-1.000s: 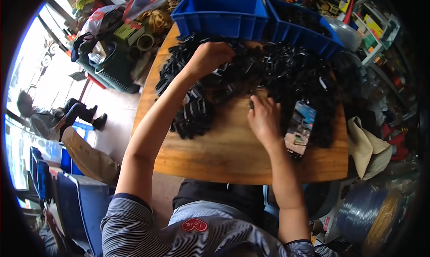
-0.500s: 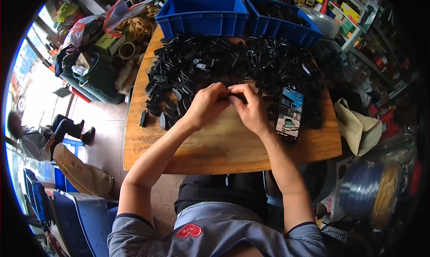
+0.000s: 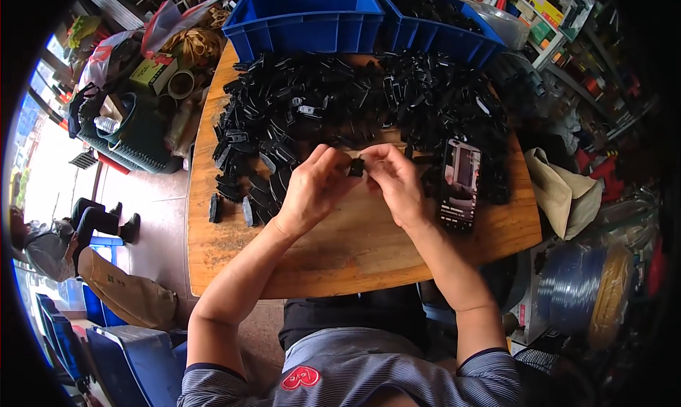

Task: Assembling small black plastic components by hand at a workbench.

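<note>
A small black plastic part [image 3: 357,167] is pinched between my two hands above the middle of the wooden table [image 3: 340,261]. My left hand [image 3: 316,187] is closed on its left side, with the thumb and fingers pressed together. From the right, the fingertips of my right hand [image 3: 394,183] also grip the part. Just past my hands spreads a wide heap of black plastic parts [image 3: 284,102], a few with grey faces. To the right of my right hand, a phone [image 3: 460,187] lies face up with its screen lit.
At the table's far edge stand a blue bin [image 3: 305,31] and a second blue bin [image 3: 489,52] holding black parts. Beige cloth [image 3: 564,194] and wrapped coils [image 3: 574,293] lie to the right. Someone sits at far left, near a dark green basket [image 3: 135,141].
The whole view has shifted slightly. My hands have turned, and the small black part now shows between my fingertips. The phone's screen shows a different picture.
</note>
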The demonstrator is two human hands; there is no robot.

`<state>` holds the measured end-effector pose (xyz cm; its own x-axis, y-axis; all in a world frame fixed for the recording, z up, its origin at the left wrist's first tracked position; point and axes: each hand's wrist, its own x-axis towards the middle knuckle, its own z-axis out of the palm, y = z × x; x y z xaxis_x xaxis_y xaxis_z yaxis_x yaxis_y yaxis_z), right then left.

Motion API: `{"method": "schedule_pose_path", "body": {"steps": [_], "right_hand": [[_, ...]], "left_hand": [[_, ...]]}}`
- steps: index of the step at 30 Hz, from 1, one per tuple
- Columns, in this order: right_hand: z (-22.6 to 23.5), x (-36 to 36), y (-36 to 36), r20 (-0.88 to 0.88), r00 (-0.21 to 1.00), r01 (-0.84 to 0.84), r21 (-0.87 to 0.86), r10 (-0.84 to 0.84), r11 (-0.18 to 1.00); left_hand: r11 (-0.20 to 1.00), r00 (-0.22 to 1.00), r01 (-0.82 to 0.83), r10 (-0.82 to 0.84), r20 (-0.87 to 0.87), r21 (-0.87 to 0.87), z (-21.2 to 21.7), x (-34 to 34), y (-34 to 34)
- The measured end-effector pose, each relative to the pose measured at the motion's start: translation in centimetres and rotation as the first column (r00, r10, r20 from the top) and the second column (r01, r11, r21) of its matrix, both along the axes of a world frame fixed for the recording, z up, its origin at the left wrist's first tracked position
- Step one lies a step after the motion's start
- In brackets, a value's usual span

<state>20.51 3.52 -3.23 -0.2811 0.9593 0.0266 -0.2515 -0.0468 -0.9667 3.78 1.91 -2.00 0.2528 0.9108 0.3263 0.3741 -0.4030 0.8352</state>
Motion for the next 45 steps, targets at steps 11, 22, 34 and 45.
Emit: {"method": "schedule_pose_path", "body": {"steps": [11,22,34,45], "right_hand": [[1.4,1.3,0.0,-0.23,0.969,-0.089,-0.01,0.085,0.996],[1.1,0.3,-1.0,-0.193,0.963,-0.2,-0.034,0.19,0.979],[1.9,0.6,-1.0,-0.246,0.966,-0.068,0.031,0.074,0.997],[0.7,0.6,-0.8,-0.28,0.927,-0.306,-0.172,0.251,0.936]], "left_hand": [[0.995,0.979,0.096,-0.097,0.178,0.014,0.4,0.1,-0.3],[0.996,0.971,0.055,-0.068,0.228,0.064,1.5,-1.1,-0.1],[0.996,0.989,0.069,-0.075,0.128,0.048,2.1,-1.2,-0.4],[0.991,0.991,0.133,-0.132,-0.006,0.008,2.7,-1.9,-0.2]]}}
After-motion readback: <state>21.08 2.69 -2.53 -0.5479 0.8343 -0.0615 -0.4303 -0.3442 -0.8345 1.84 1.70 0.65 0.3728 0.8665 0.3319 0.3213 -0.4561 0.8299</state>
